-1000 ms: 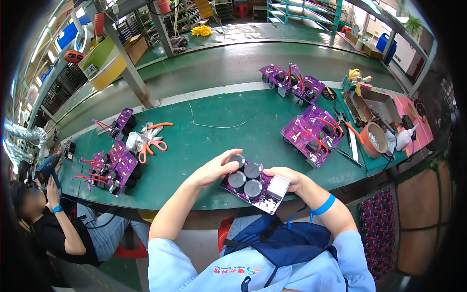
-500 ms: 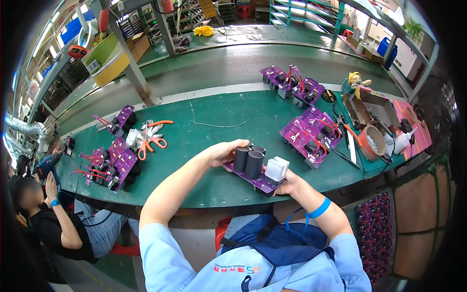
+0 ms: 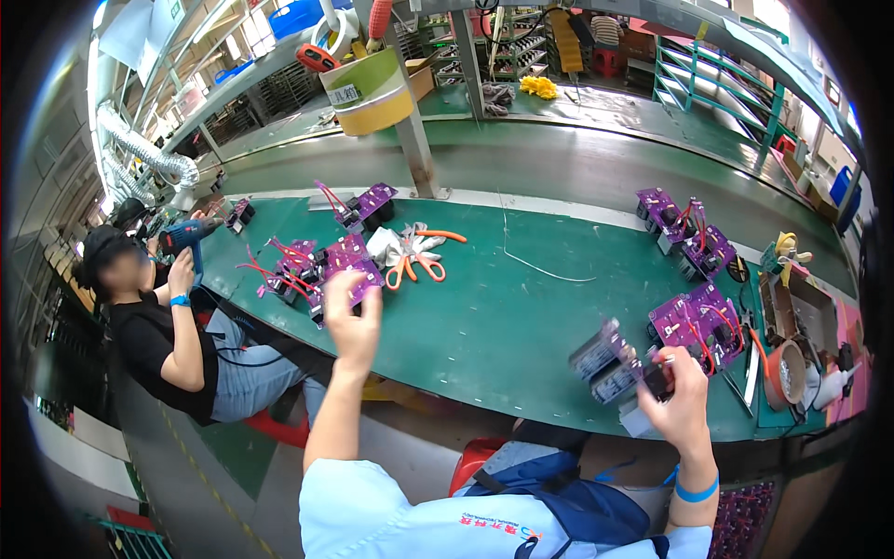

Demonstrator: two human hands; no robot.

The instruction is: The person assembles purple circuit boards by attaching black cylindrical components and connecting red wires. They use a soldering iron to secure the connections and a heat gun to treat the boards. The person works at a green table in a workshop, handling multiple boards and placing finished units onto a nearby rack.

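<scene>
grn bench [image 3: 494, 326], factory flr [image 3: 182, 489], l hand [image 3: 352, 331] wide nr pcbs [image 3: 349, 259], r hand [image 3: 682, 401] holding pcb [image 3: 603, 363]

Bright, mostly even light fills a workshop, glaring white at the windows [image 3: 231, 45] on the upper left and glinting off the belt [image 3: 559, 166] behind the green table [image 3: 494, 317]. The circuit board [image 3: 602, 361] in the right hand [image 3: 682, 405] smears with motion (the scissors [image 3: 430, 269] look sharper). Fisheye curvature bows the table's edge; black swallows the corners.
</scene>
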